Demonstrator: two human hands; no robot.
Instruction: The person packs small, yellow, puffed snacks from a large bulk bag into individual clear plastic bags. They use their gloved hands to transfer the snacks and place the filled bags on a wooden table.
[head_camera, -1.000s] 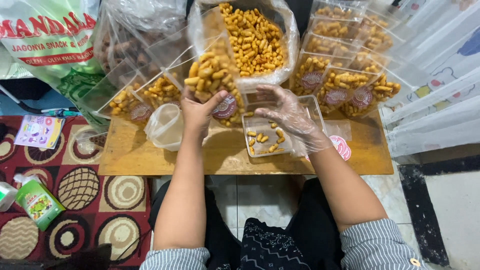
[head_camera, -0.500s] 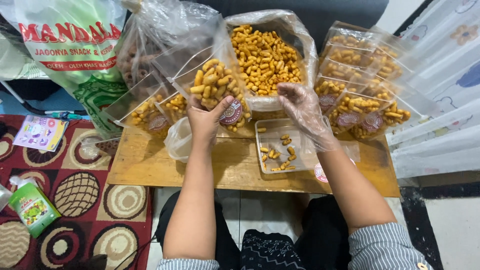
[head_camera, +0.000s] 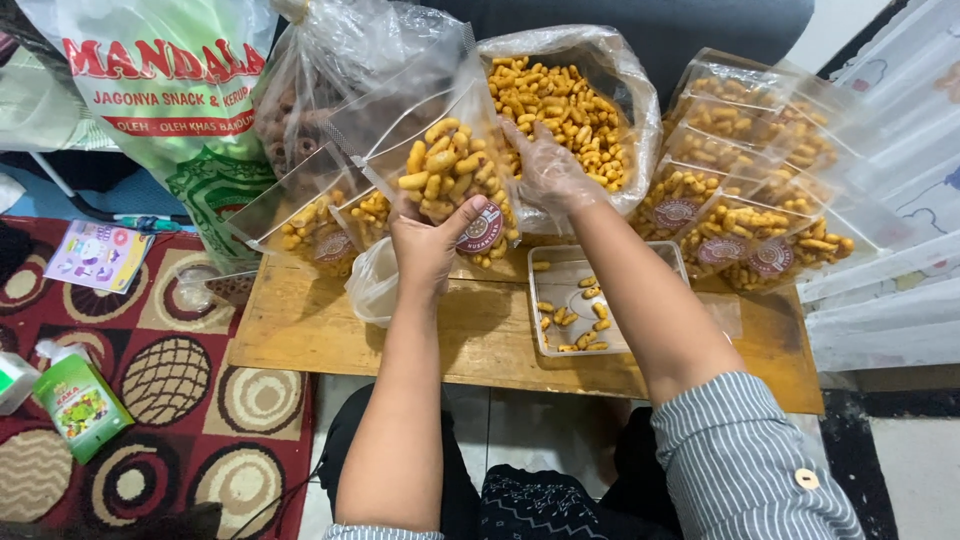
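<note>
Bright, even indoor light, soft shadows, glare on the clear plastic bags, slight wide-angle edge distortion.

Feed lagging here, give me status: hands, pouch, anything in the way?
Left hand grips clear snack pouch, upright. Gloved right hand in big snack bag. Tray below, nothing blocking.

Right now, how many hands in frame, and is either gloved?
2. The left hand, bare, grips a clear snack pouch. The right hand, in a thin clear glove, reaches into the big open snack bag. No other hands visible.
</note>
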